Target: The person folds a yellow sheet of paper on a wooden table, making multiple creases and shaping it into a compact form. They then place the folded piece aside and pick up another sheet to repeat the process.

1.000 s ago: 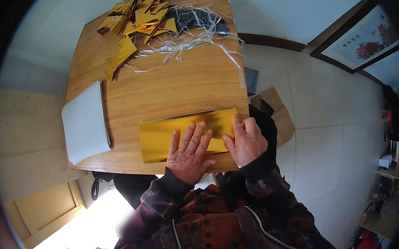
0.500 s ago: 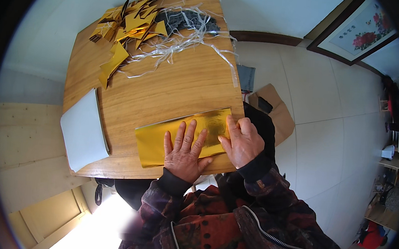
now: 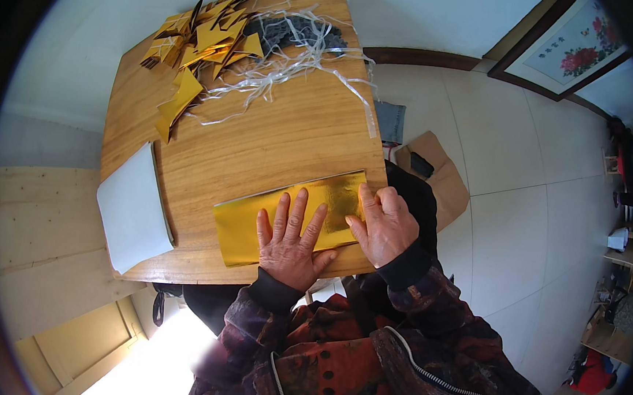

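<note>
A long sheet of shiny gold foil paper [image 3: 237, 229] lies slanted near the table's front right edge, with a thin pale rim along its far side. My left hand [image 3: 291, 247] rests flat on its middle, fingers spread. At the paper's right end is my right hand [image 3: 388, 224], thumb and forefinger on the foil and the other fingers curled in. What the curled fingers touch underneath is hidden. A stack of white sheets [image 3: 133, 210] sits at the table's left edge.
Folded gold paper pieces [image 3: 214, 36] are heaped at the table's far left. Beside them lie tangled clear plastic strips [image 3: 273, 77] over a dark grey bundle [image 3: 291, 34]. Right of the wooden table [image 3: 276, 140], brown paper [image 3: 446, 181] with a black object [image 3: 421, 165] sits low down.
My left hand has slid very slightly left on the gold foil paper. The right hand stays where it was.
</note>
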Demonstrator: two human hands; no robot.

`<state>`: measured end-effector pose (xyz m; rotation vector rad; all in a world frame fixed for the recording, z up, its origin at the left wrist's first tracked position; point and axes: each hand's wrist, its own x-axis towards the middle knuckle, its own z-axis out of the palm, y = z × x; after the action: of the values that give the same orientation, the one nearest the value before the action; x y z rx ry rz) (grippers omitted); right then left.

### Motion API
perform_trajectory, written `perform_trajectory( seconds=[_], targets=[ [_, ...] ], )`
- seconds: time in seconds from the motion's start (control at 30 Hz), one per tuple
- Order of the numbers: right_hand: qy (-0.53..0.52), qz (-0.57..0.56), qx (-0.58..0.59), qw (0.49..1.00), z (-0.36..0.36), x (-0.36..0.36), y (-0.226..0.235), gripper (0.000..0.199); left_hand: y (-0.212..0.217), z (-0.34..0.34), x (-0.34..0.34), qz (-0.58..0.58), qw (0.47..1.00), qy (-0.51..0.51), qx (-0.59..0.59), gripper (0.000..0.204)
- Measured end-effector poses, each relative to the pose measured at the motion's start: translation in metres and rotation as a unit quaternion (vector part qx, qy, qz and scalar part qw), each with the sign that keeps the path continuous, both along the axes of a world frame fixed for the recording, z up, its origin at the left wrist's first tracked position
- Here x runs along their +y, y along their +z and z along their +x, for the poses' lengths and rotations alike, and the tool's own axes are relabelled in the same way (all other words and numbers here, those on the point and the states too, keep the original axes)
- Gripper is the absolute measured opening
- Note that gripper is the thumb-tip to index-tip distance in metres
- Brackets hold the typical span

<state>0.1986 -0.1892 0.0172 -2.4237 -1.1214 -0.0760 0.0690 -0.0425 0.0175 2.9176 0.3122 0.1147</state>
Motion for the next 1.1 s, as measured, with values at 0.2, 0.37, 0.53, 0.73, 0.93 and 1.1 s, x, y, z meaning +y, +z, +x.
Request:
perform_trajectory(
  seconds=[0.2,0.37,0.53,0.73,0.93,1.1],
  targets=[
    [0.004,0.003,0.003,1.000,0.001,-0.001,0.002,0.060,0.009,-0.019,0.033,0.006,0.997,0.079,0.019,0.082],
    [-0.001,-0.008,0.010,1.000,-0.001,0.001,0.005,0.063,0.004,-0.044,0.065,-0.011,0.987,0.150,0.051,0.082],
    [0.000,-0.003,0.001,1.000,-0.001,0.000,0.003,0.060,-0.006,-0.046,0.069,-0.017,0.988,0.146,0.035,0.081],
    [0.002,-0.003,0.003,1.000,0.001,-0.001,0.000,0.060,-0.007,-0.044,0.072,-0.019,0.988,0.147,0.037,0.079],
    [0.001,0.008,0.004,1.000,0.001,0.000,-0.002,0.061,-0.004,-0.042,0.075,-0.019,0.991,0.132,0.009,0.079],
    [0.003,0.019,0.003,1.000,0.001,-0.001,-0.002,0.061,-0.003,-0.040,0.078,-0.020,0.993,0.116,-0.022,0.078]
  ],
)
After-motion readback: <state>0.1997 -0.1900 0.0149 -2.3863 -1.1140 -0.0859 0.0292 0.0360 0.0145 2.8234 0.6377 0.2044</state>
